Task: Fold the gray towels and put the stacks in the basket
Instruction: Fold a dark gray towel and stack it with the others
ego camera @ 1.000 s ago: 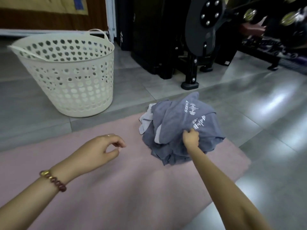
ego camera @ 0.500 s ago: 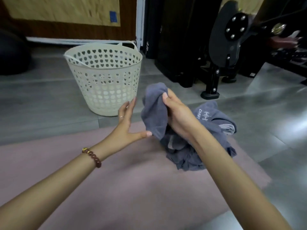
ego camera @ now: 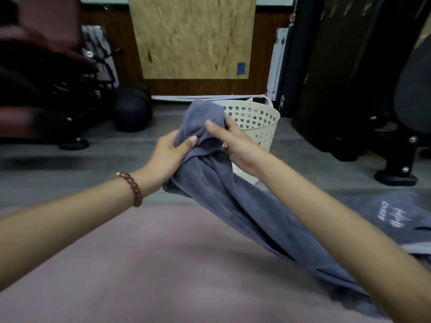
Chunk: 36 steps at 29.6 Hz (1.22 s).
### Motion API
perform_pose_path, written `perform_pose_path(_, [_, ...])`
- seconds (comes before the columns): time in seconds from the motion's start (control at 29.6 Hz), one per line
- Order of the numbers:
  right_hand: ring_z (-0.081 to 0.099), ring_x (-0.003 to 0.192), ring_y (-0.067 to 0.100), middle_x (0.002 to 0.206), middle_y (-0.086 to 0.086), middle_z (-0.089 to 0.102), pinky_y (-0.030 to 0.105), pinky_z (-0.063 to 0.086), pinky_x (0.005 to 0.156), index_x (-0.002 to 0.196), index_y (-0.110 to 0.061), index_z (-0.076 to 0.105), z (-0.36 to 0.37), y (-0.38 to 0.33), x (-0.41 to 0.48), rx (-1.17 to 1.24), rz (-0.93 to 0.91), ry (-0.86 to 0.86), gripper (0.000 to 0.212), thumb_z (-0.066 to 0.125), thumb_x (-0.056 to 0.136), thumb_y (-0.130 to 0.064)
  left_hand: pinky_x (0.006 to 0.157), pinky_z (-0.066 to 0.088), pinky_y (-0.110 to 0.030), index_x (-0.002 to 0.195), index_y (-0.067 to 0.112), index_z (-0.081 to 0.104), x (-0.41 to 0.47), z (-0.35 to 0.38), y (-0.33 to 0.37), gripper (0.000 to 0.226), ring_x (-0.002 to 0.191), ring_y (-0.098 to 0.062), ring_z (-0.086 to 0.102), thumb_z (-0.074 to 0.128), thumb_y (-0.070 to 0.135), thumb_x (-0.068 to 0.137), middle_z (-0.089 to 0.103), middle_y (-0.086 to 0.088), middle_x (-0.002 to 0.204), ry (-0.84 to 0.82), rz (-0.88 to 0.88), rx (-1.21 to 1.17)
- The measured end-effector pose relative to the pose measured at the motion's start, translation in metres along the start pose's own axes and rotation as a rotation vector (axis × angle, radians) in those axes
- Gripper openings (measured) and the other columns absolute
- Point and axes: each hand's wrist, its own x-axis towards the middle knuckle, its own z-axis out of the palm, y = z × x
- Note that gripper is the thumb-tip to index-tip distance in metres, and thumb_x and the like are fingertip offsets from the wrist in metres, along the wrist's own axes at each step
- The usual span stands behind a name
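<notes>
A gray towel (ego camera: 224,197) is lifted above the pink mat (ego camera: 144,271), stretching from my hands down to the lower right. My left hand (ego camera: 171,155) grips its bunched upper end, thumb on top. My right hand (ego camera: 233,143) holds the same end from the right, fingers curled into the fabric. More gray towels (ego camera: 382,213) with white lettering lie in a heap at the right edge of the mat. The cream perforated basket (ego camera: 258,122) stands on the floor behind my hands, partly hidden by the towel.
Black gym equipment (ego camera: 349,78) stands at the right, with a foot (ego camera: 396,178) near the mat. A black ball (ego camera: 133,110) and a dark red bench (ego camera: 35,89) are at the left. A plywood board (ego camera: 193,36) leans on the back wall.
My right hand pulled one towel up off the heap and my left hand took hold of it too. My view swung, so the basket now sits behind my hands.
</notes>
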Motion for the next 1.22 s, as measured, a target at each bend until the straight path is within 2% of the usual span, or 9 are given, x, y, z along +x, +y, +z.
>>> perform_pose_path(0.14, [0.037,0.131,0.008,0.146,-0.013,0.033,0.032,0.032,0.112,0.147,-0.03,0.019,-0.016,0.086,-0.01,-0.621,0.248,-0.338,0.108,0.08,0.061,-0.055,0.062,0.05,-0.013,0.096,0.012,0.063,-0.013,-0.03,-0.047,0.012,0.069,0.003,0.065,0.052,0.017,0.096,0.067,0.001,0.086,0.128,-0.099,0.042])
perform_pose_path(0.2, [0.043,0.127,0.006,0.141,-0.016,0.042,0.029,0.035,0.109,0.143,-0.026,0.032,-0.03,0.127,-0.024,-0.859,0.426,-0.558,0.1,0.08,0.06,-0.057,0.06,0.051,-0.015,0.096,0.008,0.063,-0.026,-0.049,-0.078,0.016,0.067,-0.001,0.064,0.053,0.02,0.096,0.067,-0.002,0.085,0.206,-0.162,0.09])
perform_pose_path(0.37, [0.06,0.104,0.02,0.117,0.0,0.063,0.028,0.047,0.088,0.121,-0.015,0.055,-0.061,0.199,-0.057,-1.291,0.69,-0.515,0.051,0.069,0.079,-0.041,0.053,0.047,-0.011,0.097,0.009,0.059,-0.06,-0.107,-0.143,0.014,0.067,-0.004,0.061,0.053,0.021,0.096,0.062,0.005,0.078,0.51,-0.26,0.135])
perform_pose_path(0.51, [0.067,0.09,0.029,0.104,0.018,0.069,0.039,0.053,0.085,0.112,0.001,0.065,-0.029,0.216,-0.07,-0.242,0.866,-0.231,0.056,0.08,0.068,-0.03,0.065,0.048,-0.017,0.101,0.018,0.059,-0.074,-0.14,-0.171,0.027,0.075,-0.001,0.059,0.042,0.039,0.098,0.062,0.012,0.081,0.493,-0.39,0.056])
perform_pose_path(0.61, [0.07,0.082,0.021,0.095,0.013,0.071,0.031,0.058,0.073,0.094,-0.006,0.073,0.009,0.198,-0.05,0.226,0.768,-0.246,0.046,0.078,0.063,-0.039,0.1,0.039,-0.031,0.133,0.03,0.039,-0.083,-0.127,-0.181,0.044,0.119,-0.004,0.05,0.023,0.052,0.098,0.051,0.012,0.131,0.231,-0.497,-0.157])
perform_pose_path(0.81, [0.061,0.103,0.02,0.121,0.01,0.063,0.025,0.05,0.08,0.12,-0.01,0.058,-0.009,0.242,-0.016,-0.385,0.589,0.012,0.039,0.07,0.083,-0.016,0.093,0.04,-0.014,0.136,0.027,0.042,-0.131,-0.057,-0.218,0.057,0.117,0.001,0.049,0.044,0.059,0.09,0.05,0.011,0.134,-0.159,-0.664,-0.057])
perform_pose_path(0.98, [0.043,0.124,0.033,0.135,0.02,0.039,0.03,0.041,0.095,0.139,-0.002,0.032,-0.052,0.299,-0.082,-0.878,0.672,0.317,0.072,0.071,0.082,-0.026,0.104,0.028,-0.019,0.137,0.012,0.041,-0.2,-0.023,-0.275,0.093,0.129,-0.02,0.036,0.06,0.058,0.059,0.04,-0.008,0.139,-0.546,-0.591,0.567])
perform_pose_path(1.12, [0.056,0.083,0.016,0.085,-0.003,0.056,0.019,0.042,0.064,0.093,-0.016,0.051,-0.045,0.304,-0.152,-0.722,0.745,-0.016,0.038,0.075,0.075,-0.039,0.108,0.026,-0.031,0.14,0.009,0.032,-0.228,-0.01,-0.292,0.101,0.13,-0.031,0.027,0.064,0.049,0.052,0.031,-0.015,0.139,-0.351,-0.751,0.625])
perform_pose_path(1.22, [0.05,0.096,0.012,0.108,-0.004,0.05,0.028,0.047,0.082,0.103,-0.022,0.044,-0.018,0.311,-0.195,-0.866,0.69,-0.301,0.066,0.078,0.06,-0.059,0.094,0.032,-0.029,0.101,0.014,0.057,-0.237,-0.006,-0.291,0.07,0.118,-0.029,0.036,0.062,0.065,0.053,0.05,-0.011,0.113,-0.248,-0.891,0.725])
